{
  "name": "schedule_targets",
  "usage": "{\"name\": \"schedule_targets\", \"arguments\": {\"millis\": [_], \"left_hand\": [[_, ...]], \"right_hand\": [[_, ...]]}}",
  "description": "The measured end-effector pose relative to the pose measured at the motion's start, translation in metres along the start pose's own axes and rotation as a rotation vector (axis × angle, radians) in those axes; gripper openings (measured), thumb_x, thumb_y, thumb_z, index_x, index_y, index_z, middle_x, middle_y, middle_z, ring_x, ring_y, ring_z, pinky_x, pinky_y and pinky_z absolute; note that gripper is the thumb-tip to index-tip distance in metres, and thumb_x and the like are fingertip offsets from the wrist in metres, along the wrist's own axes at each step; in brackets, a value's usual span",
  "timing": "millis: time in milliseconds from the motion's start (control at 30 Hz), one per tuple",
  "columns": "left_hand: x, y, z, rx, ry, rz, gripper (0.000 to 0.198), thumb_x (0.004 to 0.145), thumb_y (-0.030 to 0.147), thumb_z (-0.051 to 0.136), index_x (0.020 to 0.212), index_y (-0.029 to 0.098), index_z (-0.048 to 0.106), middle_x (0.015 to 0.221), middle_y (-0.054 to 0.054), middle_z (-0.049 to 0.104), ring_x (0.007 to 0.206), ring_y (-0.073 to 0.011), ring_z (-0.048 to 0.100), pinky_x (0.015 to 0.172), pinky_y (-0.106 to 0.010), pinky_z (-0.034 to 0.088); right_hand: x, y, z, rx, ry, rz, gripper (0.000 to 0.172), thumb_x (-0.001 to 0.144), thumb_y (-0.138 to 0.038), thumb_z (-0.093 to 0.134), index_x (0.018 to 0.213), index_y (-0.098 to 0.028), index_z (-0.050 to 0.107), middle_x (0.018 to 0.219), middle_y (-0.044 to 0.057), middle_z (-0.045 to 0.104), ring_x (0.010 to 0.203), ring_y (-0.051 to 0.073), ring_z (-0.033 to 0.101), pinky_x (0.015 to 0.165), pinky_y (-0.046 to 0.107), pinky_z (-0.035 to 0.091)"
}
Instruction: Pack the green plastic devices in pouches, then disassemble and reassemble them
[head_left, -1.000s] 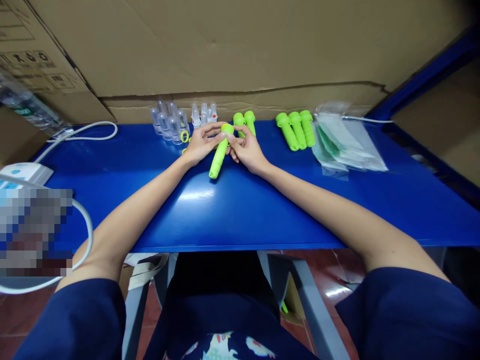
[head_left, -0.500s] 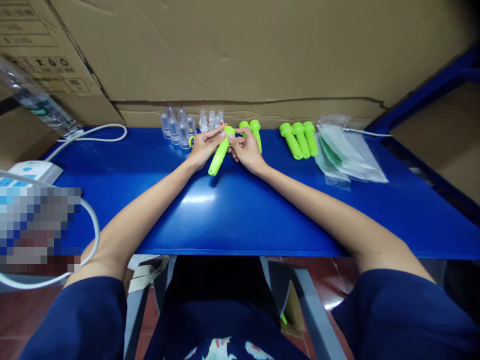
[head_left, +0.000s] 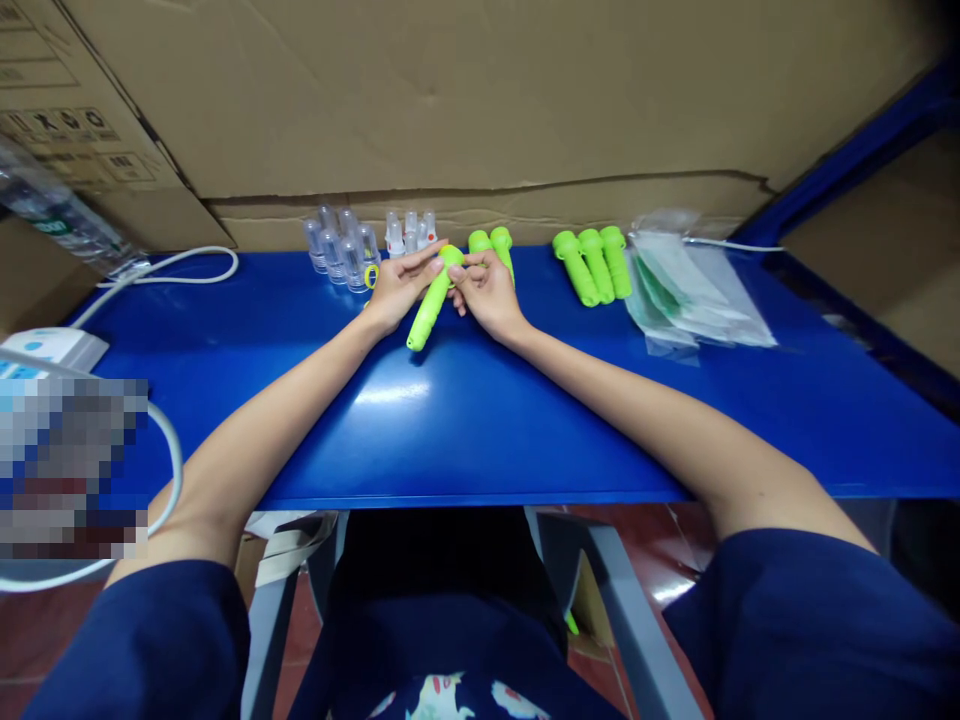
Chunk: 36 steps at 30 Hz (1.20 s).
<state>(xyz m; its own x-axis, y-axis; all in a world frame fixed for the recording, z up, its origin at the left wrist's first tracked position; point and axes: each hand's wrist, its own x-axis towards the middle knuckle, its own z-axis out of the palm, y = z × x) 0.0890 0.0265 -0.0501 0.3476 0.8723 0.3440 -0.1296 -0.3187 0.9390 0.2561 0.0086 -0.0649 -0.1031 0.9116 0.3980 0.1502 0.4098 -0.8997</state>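
Between my two hands, above the blue table [head_left: 480,430], is a lime-green flashlight-shaped plastic tube [head_left: 429,308]. Its wide head points away from me and its narrow end slants toward me. My left hand [head_left: 401,288] pinches the head from the left with thumb and fingers. On the other side, my right hand [head_left: 486,292] grips the same head, thumb against it. Part of the head is hidden by the fingers. Just behind my right hand lie two more green tubes [head_left: 501,240]. A small yellow ring [head_left: 371,275] shows beside my left hand.
Several clear plastic caps [head_left: 330,255] stand at the back left, near small white-and-clear pieces [head_left: 411,232]. Three green tubes [head_left: 589,265] lie to the right, beside plastic bags [head_left: 694,290]. A power strip [head_left: 56,350], white cable [head_left: 176,450] and clear bottle [head_left: 64,220] are at left.
The view has shifted slightly, so everything sits a little further left and higher. Both hands keep hold of the green tube, with little visible change in grip.
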Motion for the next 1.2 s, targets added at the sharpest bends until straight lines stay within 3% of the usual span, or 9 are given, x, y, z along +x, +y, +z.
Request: {"name": "schedule_targets", "arguments": {"millis": [300, 800, 1200], "left_hand": [[-0.002, 0.007, 0.002, 0.019, 0.039, 0.031, 0.075, 0.068, 0.068, 0.082, 0.126, 0.02, 0.073, 0.121, -0.011, 0.077, 0.098, -0.0264, 0.077, 0.094, -0.042, 0.062], [-0.002, 0.003, 0.002, 0.067, 0.062, 0.077, 0.067, 0.075, 0.065, 0.08, 0.122, 0.019, 0.075, 0.12, -0.012, 0.077, 0.111, -0.0283, 0.073, 0.098, -0.041, 0.059], [-0.002, 0.0, 0.001, 0.074, 0.066, 0.065, 0.066, 0.075, 0.063, 0.08, 0.123, 0.017, 0.076, 0.111, -0.01, 0.08, 0.097, -0.0269, 0.076, 0.088, -0.041, 0.063]], "right_hand": [[-0.006, -0.01, 0.0, -0.038, -0.003, -0.017, 0.077, 0.077, -0.094, 0.046, 0.116, -0.029, 0.037, 0.069, -0.002, 0.06, 0.051, 0.014, 0.057, 0.044, 0.027, 0.046], [-0.011, -0.015, 0.0, -0.109, 0.015, -0.026, 0.076, 0.081, -0.091, 0.045, 0.121, -0.028, 0.034, 0.076, 0.002, 0.064, 0.049, 0.013, 0.055, 0.042, 0.025, 0.041], [-0.005, -0.007, -0.001, -0.053, -0.094, 0.0, 0.076, 0.08, -0.09, 0.05, 0.12, -0.027, 0.035, 0.072, -0.003, 0.059, 0.054, 0.013, 0.058, 0.042, 0.025, 0.044]]}}
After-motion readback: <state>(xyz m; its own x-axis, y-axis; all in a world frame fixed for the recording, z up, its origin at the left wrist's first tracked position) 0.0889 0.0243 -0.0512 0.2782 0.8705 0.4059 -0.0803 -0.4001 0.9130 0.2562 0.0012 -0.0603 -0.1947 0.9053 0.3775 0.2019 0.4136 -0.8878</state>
